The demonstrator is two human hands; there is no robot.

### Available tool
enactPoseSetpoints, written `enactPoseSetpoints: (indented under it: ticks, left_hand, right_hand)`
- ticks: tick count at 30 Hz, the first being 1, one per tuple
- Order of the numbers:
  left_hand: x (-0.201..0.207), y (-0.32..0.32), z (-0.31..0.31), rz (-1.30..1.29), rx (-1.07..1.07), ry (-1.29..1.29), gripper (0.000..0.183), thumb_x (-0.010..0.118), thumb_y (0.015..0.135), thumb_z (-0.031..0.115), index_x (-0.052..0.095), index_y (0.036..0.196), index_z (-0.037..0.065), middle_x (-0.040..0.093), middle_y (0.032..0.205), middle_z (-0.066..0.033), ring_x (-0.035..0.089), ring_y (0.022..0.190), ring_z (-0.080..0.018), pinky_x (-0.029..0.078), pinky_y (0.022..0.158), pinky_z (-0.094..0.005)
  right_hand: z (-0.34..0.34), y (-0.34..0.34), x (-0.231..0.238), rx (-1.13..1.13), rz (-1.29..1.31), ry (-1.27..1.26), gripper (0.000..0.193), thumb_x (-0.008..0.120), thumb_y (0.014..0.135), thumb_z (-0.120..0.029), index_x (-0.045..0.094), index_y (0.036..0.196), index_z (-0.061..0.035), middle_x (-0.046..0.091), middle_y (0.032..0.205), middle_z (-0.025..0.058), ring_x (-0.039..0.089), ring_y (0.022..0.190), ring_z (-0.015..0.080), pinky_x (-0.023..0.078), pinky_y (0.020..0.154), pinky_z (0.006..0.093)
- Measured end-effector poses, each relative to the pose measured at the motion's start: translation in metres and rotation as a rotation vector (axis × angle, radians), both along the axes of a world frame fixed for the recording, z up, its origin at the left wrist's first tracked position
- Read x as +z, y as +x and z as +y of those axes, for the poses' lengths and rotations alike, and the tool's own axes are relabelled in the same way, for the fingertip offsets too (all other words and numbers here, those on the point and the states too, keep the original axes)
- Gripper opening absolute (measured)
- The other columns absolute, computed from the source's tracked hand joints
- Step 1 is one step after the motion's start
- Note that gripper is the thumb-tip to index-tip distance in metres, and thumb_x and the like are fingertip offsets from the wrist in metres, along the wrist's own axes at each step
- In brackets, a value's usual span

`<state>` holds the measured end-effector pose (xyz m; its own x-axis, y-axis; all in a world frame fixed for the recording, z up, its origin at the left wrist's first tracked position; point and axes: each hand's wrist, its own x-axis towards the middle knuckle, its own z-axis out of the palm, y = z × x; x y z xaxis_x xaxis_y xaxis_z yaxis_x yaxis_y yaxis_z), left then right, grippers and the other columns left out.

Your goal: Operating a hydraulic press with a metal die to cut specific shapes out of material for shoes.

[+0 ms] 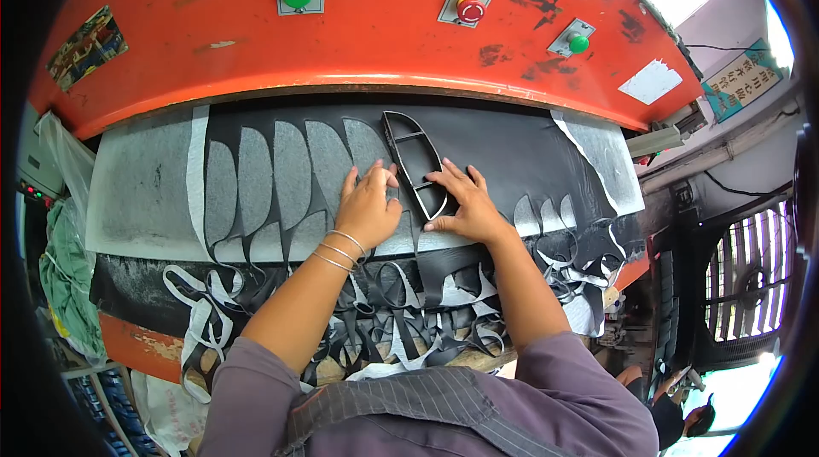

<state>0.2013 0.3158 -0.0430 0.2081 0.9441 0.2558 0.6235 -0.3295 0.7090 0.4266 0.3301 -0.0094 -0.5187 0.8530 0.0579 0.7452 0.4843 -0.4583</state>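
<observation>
Bare left hand, fingers loosely spread, grasping nothing visible, just beside the dark, curved, open-frame metal die lying on the flat black sheet. Bare right hand touches die's right wall and lower end; can't tell if clamped. Die looks stiff, probably fairly heavy, maybe sharp underneath: hold upper side walls.

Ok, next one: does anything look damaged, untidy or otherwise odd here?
Yes, mostly mess and wear. Tangled offcut strips lie jumbled along the near edge. The orange machine front has dark scuffs, and the orange ledge at lower left shows chipped paint. The metal die beside the hands shows no obvious damage.
</observation>
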Motion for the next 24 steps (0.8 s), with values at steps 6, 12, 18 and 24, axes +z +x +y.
enactPoseSetpoints:
  ticks: [6,12,18,24]
  left_hand:
    - [0.003,0.001,-0.002,-0.022,-0.008,-0.069,0.03,0.054,0.077,0.009,0.043,0.105,0.006,0.062,0.12,-0.0143,0.044,0.131,-0.0306,0.016,0.113,-0.0517]
    - [0.002,-0.003,-0.007,-0.047,0.024,-0.019,0.028,0.057,0.078,0.011,0.048,0.105,0.006,0.063,0.12,-0.0149,0.044,0.131,-0.031,0.023,0.112,-0.0485]
    - [0.09,-0.021,-0.021,-0.252,0.444,0.552,0.017,0.058,0.092,0.017,0.058,0.083,0.003,0.062,0.084,-0.0116,0.057,0.081,-0.0277,0.045,0.075,-0.0384]
    - [0.18,-0.049,-0.041,0.226,0.576,0.804,0.025,0.055,0.092,0.017,0.048,0.073,0.003,0.049,0.071,-0.0133,0.047,0.068,-0.0329,0.037,0.062,-0.0426]
  right_hand:
    - [-0.002,0.004,-0.006,0.066,0.076,0.163,0.082,0.08,0.06,-0.054,0.056,0.126,-0.0134,0.051,0.133,0.0275,0.041,0.134,0.0331,0.024,0.11,0.0522]
    - [-0.008,0.005,-0.001,0.111,0.058,0.256,0.083,0.078,0.062,-0.056,0.053,0.13,-0.0144,0.052,0.134,0.0228,0.042,0.133,0.0342,0.026,0.109,0.0532]
    - [0.01,0.057,0.082,-0.193,0.616,0.773,0.064,0.069,0.086,-0.032,0.046,0.136,-0.0012,0.043,0.143,0.0197,0.035,0.137,0.0342,0.028,0.111,0.0443]
    - [0.048,0.123,0.155,-0.696,0.429,1.054,0.071,0.045,0.097,-0.046,0.02,0.15,-0.0059,0.004,0.155,0.0278,0.003,0.145,0.0423,0.008,0.114,0.054]
